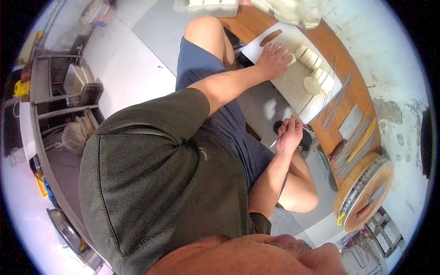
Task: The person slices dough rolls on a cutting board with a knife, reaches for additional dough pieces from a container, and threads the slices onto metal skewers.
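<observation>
My left hand (274, 60) lies over the upper part of a white cutting board (289, 87), its fingers bent around a pale, thick round piece (291, 58). More pale pieces lie just beside it: a short row of round slices (308, 57) and another cluster (322, 79), with one disc (312, 85) showing its flat face. Near the board's lower edge, my right hand (290, 133) is closed in a pinch on a thin skewer, of which only small parts show. Several loose thin skewers (337, 101) rest at the board's right side.
On the wooden table (362, 91) lie a cleaver (351, 123) and a bundle of skewers (360, 142). A round wooden block (369, 195) stands at its lower end. A bag of pale pieces (293, 11) is at the top. Shelving (59, 105) stands at left.
</observation>
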A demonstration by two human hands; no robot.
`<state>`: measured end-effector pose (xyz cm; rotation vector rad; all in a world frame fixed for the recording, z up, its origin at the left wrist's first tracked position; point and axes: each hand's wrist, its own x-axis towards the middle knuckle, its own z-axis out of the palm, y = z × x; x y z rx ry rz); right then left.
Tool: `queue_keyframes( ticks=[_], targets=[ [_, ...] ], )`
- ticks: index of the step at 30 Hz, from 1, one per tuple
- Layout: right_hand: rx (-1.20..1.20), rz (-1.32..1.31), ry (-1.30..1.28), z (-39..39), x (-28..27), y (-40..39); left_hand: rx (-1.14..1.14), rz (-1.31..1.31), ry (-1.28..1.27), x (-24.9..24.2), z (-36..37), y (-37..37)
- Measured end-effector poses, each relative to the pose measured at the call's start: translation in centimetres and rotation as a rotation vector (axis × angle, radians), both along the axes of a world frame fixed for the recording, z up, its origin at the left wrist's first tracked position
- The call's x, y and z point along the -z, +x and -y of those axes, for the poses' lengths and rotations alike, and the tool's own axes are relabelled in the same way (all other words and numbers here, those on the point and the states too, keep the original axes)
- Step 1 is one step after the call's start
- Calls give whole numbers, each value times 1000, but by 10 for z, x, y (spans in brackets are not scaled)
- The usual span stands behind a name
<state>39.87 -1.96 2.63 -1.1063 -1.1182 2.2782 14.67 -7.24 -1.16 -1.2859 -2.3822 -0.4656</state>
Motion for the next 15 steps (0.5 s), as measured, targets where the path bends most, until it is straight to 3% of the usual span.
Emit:
queue_keyframes(
  ticks=[5, 8, 11, 14, 15],
  targets=[
    [4, 49, 16, -1, 2, 3, 107, -43, 19, 10, -11, -3],
    [-15, 41, 24, -3, 1, 4, 120, 77, 181, -5, -14, -3],
    [-36, -1, 38, -4, -1, 6, 162, 588, 379, -40, -18, 3],
    [-54, -6, 41, -2, -7, 5, -5, 1331, 611, -59, -28, -6],
    [-67, -18, 47, -3, -7, 5, 1, 1473, 689, -64, -29, -10]
  ],
)
